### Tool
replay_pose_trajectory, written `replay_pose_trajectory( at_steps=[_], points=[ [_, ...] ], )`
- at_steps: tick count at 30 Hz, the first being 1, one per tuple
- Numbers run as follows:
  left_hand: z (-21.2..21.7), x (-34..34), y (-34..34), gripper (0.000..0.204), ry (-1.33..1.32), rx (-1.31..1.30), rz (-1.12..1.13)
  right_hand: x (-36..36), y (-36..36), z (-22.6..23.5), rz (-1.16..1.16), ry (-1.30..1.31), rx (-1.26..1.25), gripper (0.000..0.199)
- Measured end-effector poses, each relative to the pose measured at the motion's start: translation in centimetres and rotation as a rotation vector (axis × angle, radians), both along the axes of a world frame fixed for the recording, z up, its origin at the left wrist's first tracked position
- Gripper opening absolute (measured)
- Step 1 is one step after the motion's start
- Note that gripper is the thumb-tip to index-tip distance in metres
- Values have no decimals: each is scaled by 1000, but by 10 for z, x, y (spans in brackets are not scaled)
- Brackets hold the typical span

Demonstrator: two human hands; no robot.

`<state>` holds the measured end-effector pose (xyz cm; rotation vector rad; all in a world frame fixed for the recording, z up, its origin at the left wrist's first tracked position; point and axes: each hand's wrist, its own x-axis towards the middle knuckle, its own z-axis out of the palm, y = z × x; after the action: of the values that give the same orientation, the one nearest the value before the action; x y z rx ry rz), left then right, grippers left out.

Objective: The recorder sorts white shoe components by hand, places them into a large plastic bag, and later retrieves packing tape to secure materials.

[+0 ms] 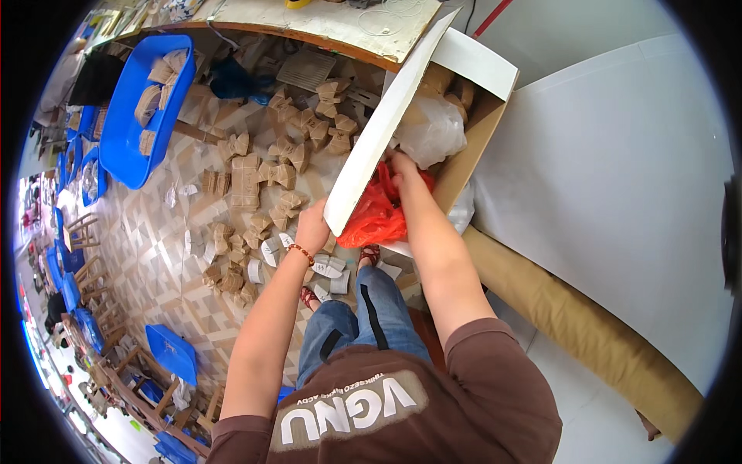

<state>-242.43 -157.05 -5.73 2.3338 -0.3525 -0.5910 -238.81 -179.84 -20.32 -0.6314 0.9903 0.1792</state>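
A cardboard box (473, 147), brown inside with white outer faces, stands in front of me on the right. My left hand (312, 226) grips the near corner of its white flap (384, 116), which tilts up and leftward; some fingers are hidden behind it. Inside the box opening, my right hand (401, 167) is closed on a crumpled red plastic bag (377, 210). Its fingertips are partly hidden in the folds. Just beyond that hand lies a clear plastic bag (430, 130) with pale contents, touching the red one.
Bundles of tan cut pieces (246, 179) are spread over the tiled floor at left. A blue tub (133, 164) holds more bundles. A worktable (309, 19) runs along the far side. An olive fabric roll (572, 321) leans at right by a grey panel (595, 170).
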Motion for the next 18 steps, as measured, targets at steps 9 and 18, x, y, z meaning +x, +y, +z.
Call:
replay_pose_trajectory(
  at_steps=[9,18],
  points=[
    [3,-2,-51,20,-9,-148,122,-111,-65,189,-101,-477,-173,14],
    [-10,12,-82,20,315,-557,484,-143,-56,220,-124,-833,-145,9]
  ],
)
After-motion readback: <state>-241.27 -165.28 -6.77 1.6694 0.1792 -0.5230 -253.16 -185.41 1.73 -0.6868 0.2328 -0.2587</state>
